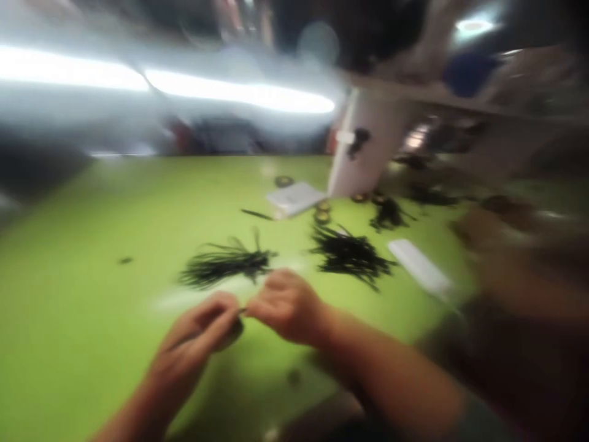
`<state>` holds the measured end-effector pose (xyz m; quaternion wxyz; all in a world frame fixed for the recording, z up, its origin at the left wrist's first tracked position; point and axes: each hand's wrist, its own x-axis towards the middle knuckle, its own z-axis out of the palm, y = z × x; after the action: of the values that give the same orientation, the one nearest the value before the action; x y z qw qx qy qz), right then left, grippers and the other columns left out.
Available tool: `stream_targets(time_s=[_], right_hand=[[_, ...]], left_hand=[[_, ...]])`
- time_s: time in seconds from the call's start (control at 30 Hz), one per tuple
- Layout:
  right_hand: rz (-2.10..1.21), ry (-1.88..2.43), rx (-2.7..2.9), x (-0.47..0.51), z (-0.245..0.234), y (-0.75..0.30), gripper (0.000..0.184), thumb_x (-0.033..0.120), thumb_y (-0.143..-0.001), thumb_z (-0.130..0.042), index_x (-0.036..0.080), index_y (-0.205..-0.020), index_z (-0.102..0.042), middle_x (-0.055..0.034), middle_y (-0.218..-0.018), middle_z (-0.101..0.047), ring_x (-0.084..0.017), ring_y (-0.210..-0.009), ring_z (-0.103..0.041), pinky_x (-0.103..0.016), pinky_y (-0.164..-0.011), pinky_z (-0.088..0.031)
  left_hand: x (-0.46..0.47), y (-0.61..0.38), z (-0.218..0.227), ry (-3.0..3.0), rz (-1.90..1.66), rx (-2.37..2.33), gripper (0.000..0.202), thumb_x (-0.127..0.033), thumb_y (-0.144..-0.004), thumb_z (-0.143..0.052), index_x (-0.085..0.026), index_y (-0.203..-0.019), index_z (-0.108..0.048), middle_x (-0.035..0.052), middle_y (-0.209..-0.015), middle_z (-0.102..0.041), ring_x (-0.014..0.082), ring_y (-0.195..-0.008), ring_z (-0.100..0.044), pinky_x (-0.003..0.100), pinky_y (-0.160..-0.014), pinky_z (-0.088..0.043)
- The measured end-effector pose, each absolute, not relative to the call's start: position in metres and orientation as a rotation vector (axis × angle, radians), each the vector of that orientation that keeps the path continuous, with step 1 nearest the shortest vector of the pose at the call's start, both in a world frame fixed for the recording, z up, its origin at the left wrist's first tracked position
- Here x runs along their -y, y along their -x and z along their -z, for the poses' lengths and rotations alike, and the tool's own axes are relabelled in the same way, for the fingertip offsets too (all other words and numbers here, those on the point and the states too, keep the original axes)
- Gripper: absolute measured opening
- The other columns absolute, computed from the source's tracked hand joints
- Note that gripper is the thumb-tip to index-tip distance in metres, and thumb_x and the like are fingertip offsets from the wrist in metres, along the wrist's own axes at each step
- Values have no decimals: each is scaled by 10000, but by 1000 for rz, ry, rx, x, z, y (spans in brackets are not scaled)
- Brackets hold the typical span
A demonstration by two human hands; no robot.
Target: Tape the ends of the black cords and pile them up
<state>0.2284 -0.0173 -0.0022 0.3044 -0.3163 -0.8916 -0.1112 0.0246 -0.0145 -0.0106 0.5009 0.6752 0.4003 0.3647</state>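
Note:
The picture is blurred by motion. My left hand (202, 334) and my right hand (288, 307) meet low over a bright green table (92, 294), fingers curled and pinched together. A thin dark strand (242, 311) shows between their fingertips; what it is I cannot make out. Just beyond the hands lies a loose bundle of thin black strands (225, 264). A second black bundle (350, 255) lies to the right of it.
A white flat pack (421, 267) lies right of the second bundle, and a white booklet (294, 197) lies farther back with small rings (322, 215) beside it. More black bundles (389, 212) sit near a white post (368, 147). Another person's arm (506, 215) shows at right.

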Motion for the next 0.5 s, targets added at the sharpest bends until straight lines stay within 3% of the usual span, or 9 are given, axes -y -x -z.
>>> stream_targets(time_s=[0.07,0.13,0.3,0.43,0.5], right_hand=[[20,1007,2347,18,6,-228,278,256,-935,-533,183,-668,-558,2,-603,-563,-146,-661,-448,-304,-719,-347],[-264,1069,2388,16,8,-229,185,236,-926,-530,177,-764,-600,-18,-714,-629,-146,-685,-480,-296,-700,-362],[-1071,1206,2294,17,-11,-233,231,201,-932,-466,167,-747,-599,11,-702,-593,-104,-640,-492,-228,-605,-382],[-1730,1155,1990,15,-27,-240,316,352,-961,-440,156,-827,-648,56,-624,-466,-76,-545,-429,-211,-521,-360],[-1864,1024,1955,14,-28,-242,352,401,-965,-436,153,-872,-669,60,-627,-455,-69,-544,-415,-209,-526,-353]], left_hand=[[16,-30,9,-1915,-911,-1005,224,-317,-879,-574,-168,-711,-575,29,-702,-533,147,-645,-498,254,-591,-450],[12,-33,12,-2135,-970,-1009,218,-276,-898,-521,-169,-715,-572,57,-748,-547,171,-714,-517,289,-672,-478],[15,-32,17,-2388,-973,-951,146,-196,-913,-488,-168,-826,-602,88,-825,-584,168,-731,-568,278,-656,-511],[21,-22,23,-2389,-1068,-978,88,-238,-863,-600,-224,-935,-648,82,-936,-665,200,-818,-653,306,-744,-557],[20,-18,27,-2337,-1127,-985,155,-260,-896,-554,-223,-1027,-627,90,-923,-684,207,-775,-675,307,-685,-576]])
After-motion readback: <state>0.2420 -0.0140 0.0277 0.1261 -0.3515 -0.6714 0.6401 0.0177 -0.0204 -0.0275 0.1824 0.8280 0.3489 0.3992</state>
